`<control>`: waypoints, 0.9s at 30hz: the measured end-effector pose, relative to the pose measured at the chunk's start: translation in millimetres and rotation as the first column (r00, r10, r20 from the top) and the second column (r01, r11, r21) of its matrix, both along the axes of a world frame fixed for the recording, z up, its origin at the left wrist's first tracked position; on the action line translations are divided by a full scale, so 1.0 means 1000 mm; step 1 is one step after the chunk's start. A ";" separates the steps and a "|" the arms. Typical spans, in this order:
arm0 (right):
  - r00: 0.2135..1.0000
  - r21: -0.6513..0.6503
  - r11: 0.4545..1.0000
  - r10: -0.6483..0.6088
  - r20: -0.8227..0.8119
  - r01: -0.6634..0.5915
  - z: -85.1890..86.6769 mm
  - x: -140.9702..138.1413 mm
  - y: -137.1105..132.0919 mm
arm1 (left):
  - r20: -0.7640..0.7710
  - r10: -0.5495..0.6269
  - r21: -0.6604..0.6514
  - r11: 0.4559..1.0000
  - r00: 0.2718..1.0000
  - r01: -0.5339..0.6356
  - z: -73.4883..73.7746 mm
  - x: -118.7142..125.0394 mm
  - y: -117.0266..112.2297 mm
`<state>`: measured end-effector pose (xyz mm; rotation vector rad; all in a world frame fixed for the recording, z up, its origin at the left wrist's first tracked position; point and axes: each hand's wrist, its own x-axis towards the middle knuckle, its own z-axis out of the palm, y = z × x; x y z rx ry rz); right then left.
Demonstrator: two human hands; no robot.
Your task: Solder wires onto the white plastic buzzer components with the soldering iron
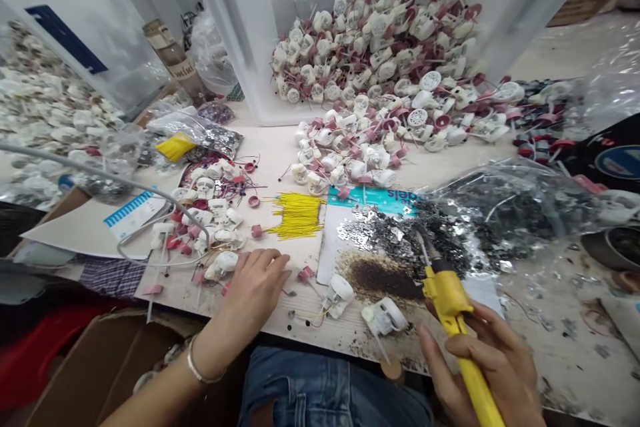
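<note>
My right hand (493, 363) is wrapped round the yellow handle of a soldering iron (453, 300). The iron's metal tip points away from me, over a heap of small shiny metal plates (385, 230). My left hand (257, 283) rests low over the table, fingers stretched out, beside a white plastic part (221, 265); what lies under the palm is hidden. Between my hands are a white round housing with thin wires (340, 295) and a second white housing (385, 317) near the table edge. A bundle of yellow wires (300, 215) lies beyond my left hand.
A large pile of white and pink parts (370, 147) spills from a clear bin at the back. More parts (213, 207) lie left. Dark brown residue (383, 277) covers some white paper. A plastic bag (530, 207) lies right, and a grey cable (150, 188) crosses the left side.
</note>
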<state>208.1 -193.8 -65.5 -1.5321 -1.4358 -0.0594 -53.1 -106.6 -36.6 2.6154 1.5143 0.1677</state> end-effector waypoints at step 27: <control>0.879 -0.196 0.880 0.460 0.124 -0.433 -0.003 -0.045 0.034 | 0.142 -0.015 -0.023 1.000 0.990 0.019 -0.015 0.054 -0.022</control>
